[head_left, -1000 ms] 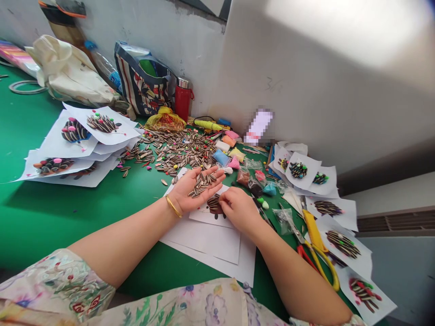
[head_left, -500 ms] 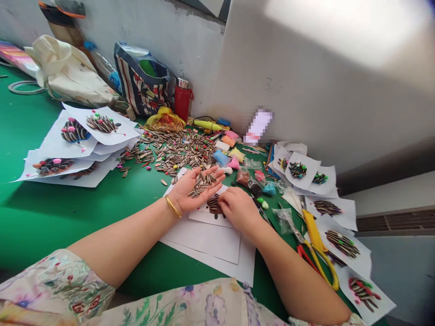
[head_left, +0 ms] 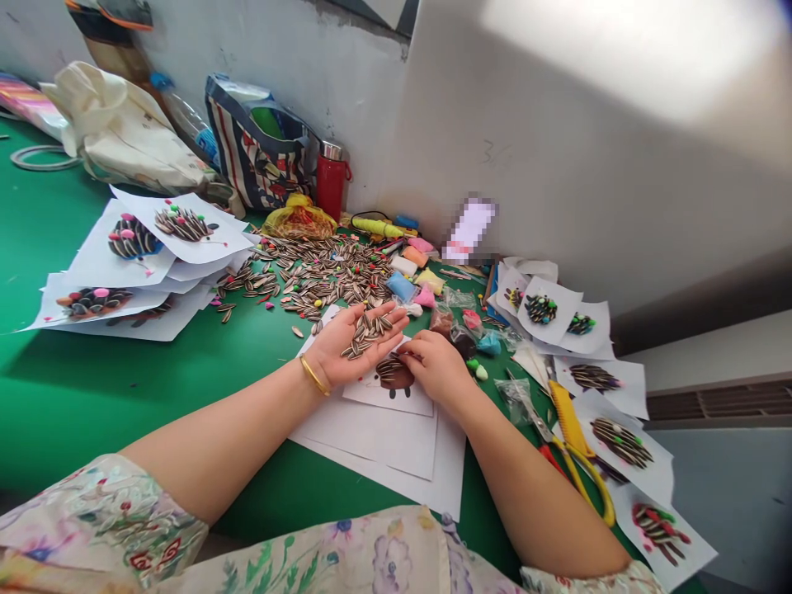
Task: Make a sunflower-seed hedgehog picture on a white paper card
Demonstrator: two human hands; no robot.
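My left hand [head_left: 346, 346] is palm up with its fingers extended, cradling a small heap of striped sunflower seeds [head_left: 367, 337]. Just below it lies a white sheet [head_left: 371, 393] bearing a hedgehog-like figure with a brown body [head_left: 396, 375], small dark feet and seeds set in its upper left part. At the body's upper edge, the fingers of my right hand [head_left: 439, 371] are pinched together; whatever sits between the fingertips is hidden. More white paper [head_left: 396, 441] is stacked under the sheet.
Loose seeds [head_left: 334, 268] spread behind my hands, beside packets of coloured clay [head_left: 402, 286]. Yellow-handled scissors [head_left: 582, 470] lie to the right. Finished-looking seed pictures [head_left: 622, 441] line the right edge; others [head_left: 124, 272] are piled left. A red flask [head_left: 331, 181] and a striped bag [head_left: 260, 148] stand behind.
My right hand has shifted slightly right, with its fingertips still at the figure's upper edge, so more of the brown body and feet shows. My left hand stays in place with the seeds.
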